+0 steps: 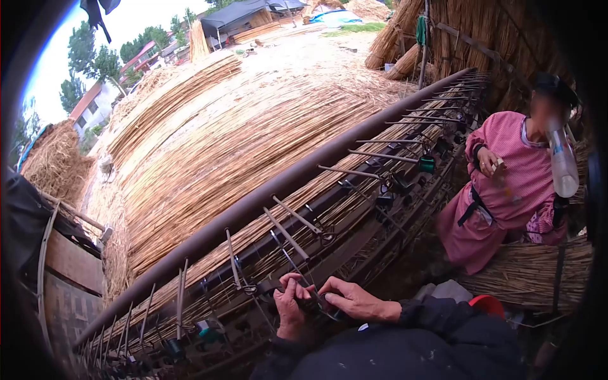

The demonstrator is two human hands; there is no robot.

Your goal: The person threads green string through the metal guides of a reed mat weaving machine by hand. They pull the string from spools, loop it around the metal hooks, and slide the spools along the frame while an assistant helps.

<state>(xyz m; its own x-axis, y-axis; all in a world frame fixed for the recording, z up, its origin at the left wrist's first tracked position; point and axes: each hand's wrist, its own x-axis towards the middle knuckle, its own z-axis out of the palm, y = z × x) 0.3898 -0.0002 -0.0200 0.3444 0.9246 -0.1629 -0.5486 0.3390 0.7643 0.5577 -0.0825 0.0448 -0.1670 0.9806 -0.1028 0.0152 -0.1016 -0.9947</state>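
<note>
My left hand (291, 307) is raised at the near edge of a long reed-weaving frame, its fingers curled beside a thin metal rod (288, 256). Close to its right, my right hand (362, 301) is closed in a pinch by the lower end of the same rod. What the fingers of either hand hold is too small and dark to make out. A long brown pipe (253, 212) runs diagonally across the frame, with several short rods sticking out of it. Green spools (427, 164) and dark ones hang along the near side.
Beyond the pipe, a wide mat of laid reeds (240, 149) covers the ground. A person in a pink checked smock (506, 171) sits at the right with a bottle (562, 164) near the head. Reed bundles (538, 272) and a red container (486, 305) lie close to my right.
</note>
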